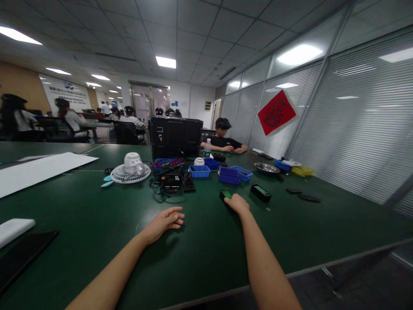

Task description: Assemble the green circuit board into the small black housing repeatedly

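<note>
My right hand is closed on a small black case with a green circuit board showing in its top. The palm hides the near end of that case, and I cannot tell whether it touches the table. A second black case, also with a green board inside, lies just to the right of this hand. Over the green table, my left hand hovers with fingers loosely spread, holding nothing. Closest to it is a black device with tangled cables.
Blue bins, a white fan, a large black monitor-like panel and a water bottle stand farther back. A metal bowl and a yellow tray are at the right. Another person sits across the table.
</note>
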### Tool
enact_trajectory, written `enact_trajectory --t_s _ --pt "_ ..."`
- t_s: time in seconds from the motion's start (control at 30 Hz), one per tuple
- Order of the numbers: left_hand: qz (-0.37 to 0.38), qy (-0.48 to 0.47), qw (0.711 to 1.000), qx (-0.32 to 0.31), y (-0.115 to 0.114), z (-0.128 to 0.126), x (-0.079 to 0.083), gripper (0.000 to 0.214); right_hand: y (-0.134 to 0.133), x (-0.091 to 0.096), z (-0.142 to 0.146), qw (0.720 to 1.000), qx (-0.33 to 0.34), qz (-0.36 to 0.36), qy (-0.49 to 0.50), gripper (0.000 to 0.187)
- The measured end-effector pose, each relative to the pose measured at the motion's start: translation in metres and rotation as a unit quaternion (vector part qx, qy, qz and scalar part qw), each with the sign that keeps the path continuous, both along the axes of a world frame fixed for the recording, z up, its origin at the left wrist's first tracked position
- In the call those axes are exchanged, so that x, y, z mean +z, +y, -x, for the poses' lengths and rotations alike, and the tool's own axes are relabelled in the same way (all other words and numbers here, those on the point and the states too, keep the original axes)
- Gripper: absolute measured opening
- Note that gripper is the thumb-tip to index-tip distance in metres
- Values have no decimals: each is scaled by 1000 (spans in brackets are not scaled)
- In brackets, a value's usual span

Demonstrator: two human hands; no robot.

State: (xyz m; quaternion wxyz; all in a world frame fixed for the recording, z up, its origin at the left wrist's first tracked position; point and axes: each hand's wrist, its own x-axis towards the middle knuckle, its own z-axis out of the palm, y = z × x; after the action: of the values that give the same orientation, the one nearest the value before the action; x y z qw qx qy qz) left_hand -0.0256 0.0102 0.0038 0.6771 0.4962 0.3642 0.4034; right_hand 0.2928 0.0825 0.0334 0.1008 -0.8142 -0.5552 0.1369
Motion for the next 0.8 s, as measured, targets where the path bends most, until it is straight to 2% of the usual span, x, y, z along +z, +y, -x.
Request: enact_trajectory --t_s 0.2,0.4,0.57,0.8 --pt "-1 2 1000 1 -1 -1 2 40 -6 3 12 999 -21 -38 -23 48" --pt "3 5 1000 3 -2 -2 5 40 -16 3 33 995 31 -56 -75 60" --pt "2 6 1000 1 -2 -2 6 39 -17 -1 37 990 68 -52 -113 74" --pt "-1 2 1000 3 -2 -2 4 40 -14 -2 31 991 51 -26 -121 57"
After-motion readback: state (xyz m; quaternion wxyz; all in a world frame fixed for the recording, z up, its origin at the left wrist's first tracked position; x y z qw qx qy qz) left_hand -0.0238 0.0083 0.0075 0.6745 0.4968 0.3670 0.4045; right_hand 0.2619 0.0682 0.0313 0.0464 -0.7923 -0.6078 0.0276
